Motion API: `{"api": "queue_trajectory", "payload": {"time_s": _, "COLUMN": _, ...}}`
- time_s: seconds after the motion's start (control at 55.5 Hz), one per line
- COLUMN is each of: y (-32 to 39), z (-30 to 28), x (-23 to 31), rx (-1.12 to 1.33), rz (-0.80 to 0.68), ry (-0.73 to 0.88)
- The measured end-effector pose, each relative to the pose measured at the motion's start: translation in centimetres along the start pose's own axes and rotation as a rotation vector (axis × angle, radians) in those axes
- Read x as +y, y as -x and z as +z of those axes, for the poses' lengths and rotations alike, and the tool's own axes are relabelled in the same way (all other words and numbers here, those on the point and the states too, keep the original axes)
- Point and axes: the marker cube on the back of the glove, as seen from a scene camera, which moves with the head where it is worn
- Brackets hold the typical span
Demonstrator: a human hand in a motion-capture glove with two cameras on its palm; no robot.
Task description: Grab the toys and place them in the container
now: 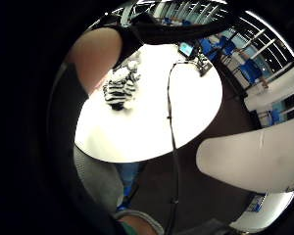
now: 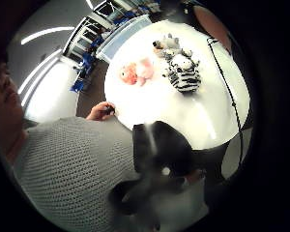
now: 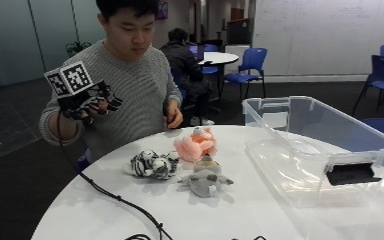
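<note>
The person's black-gloved right hand (image 3: 89, 104) is hovering raised at chest height beside the round white table (image 3: 258, 215), well apart from the toys; its fingers look loosely curled and seem to be holding nothing, though the view is poor. A striped black-and-white plush zebra (image 3: 151, 165), a pink plush animal (image 3: 196, 144) and a grey plush animal (image 3: 205, 182) are lying clustered on the table, just beside the clear plastic container (image 3: 352, 145), which is sitting open-topped for them. The bare hand (image 3: 173, 116) is resting at the table edge.
</note>
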Motion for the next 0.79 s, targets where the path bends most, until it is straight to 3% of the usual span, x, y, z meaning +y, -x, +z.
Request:
{"api": "queue_trajectory", "payload": {"time_s": 0.504, "y": -0.4, "z": 0.3, "x": -1.5, "rx": 0.012, "rz": 0.0, "ry": 0.025}}
{"api": "queue_trajectory", "payload": {"time_s": 0.792, "y": 0.4, "z": 0.4, "x": -8.0, "rx": 0.039, "rz": -0.056, "ry": 0.031}}
